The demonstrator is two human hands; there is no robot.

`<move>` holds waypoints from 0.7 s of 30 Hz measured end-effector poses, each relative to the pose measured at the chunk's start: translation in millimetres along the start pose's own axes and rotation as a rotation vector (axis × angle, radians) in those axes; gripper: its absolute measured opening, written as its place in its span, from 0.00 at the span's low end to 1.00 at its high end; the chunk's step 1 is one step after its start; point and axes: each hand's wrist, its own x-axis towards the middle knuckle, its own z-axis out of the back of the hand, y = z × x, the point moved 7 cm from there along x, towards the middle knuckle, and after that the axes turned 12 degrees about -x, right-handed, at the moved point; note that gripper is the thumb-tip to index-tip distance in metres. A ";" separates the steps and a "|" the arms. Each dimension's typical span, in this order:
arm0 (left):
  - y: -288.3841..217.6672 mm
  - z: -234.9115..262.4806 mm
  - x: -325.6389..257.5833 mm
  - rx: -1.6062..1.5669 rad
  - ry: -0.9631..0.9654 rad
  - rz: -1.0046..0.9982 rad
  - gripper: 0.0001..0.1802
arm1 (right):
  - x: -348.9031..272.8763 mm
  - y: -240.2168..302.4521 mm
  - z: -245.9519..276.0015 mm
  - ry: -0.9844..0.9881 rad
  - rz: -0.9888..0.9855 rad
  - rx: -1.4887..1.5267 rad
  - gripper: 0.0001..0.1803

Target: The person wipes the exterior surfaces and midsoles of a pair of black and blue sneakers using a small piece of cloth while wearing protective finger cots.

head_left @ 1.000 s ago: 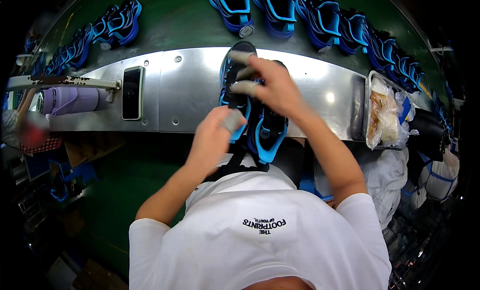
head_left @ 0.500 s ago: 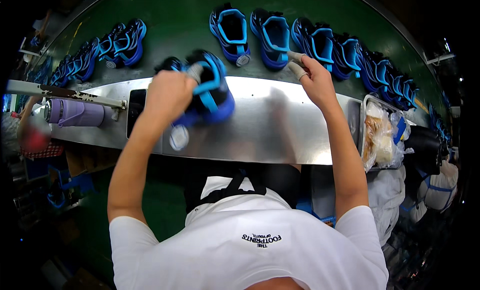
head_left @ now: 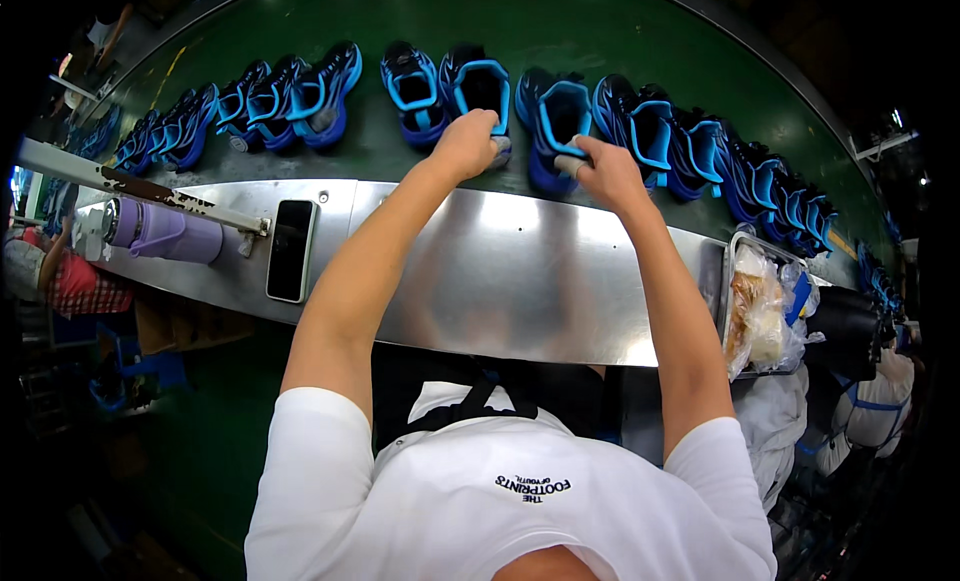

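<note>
My left hand (head_left: 468, 144) is closed on the heel of a black and blue sneaker (head_left: 480, 76) with a light-blue collar; its fingertips are partly hidden. To the right, my right hand (head_left: 606, 173) pinches the heel collar of another such sneaker (head_left: 565, 106), which sits slightly nearer to me. Beige covers wrap fingertips of the right hand. Both sneakers rest on the green work surface (head_left: 450, 21), toes pointing away. A similar sneaker (head_left: 411, 89) stands just left of my left hand.
Several matching sneakers (head_left: 325, 96) line up at left, and more (head_left: 690, 151) at right. Along the near edge runs a metal ledge (head_left: 500, 281), with a phone (head_left: 292, 251), a purple bottle (head_left: 175, 231) and a white bar (head_left: 130, 173). A tray (head_left: 728, 291) holds plastic-wrapped items.
My left hand has moved right and away from me, from blurred sneakers held over the ledge to a sneaker's heel on the green surface. The sneaker at my right hand has come nearer.
</note>
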 end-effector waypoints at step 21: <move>-113.3 40.7 -164.2 -0.106 -0.051 -0.133 0.24 | -137.0 59.2 29.8 -0.416 0.341 -0.044 0.27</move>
